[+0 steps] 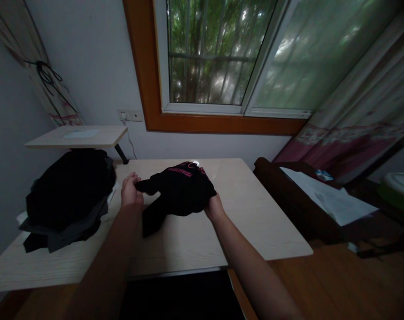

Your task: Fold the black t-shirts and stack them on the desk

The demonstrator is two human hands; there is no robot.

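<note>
A crumpled black garment [185, 193] with pink lettering is held just over the light wooden table [255, 209]. Its exact kind I cannot make out. On its left side, a narrow end is gripped between the thumb and fingers of my left hand [131, 190]. My right hand [215, 206] grasps the lower right edge, with most of its fingers hidden behind the cloth. A strip of the fabric hangs down toward the table between my forearms.
At the left of the table lies a large heap of dark clothes [71, 191]. Behind it stands a raised shelf [48, 141] with a paper [82, 134] on top. A window [218, 53] is beyond the table. To the right, a dark brown piece of furniture [288, 200] bears white sheets [325, 195].
</note>
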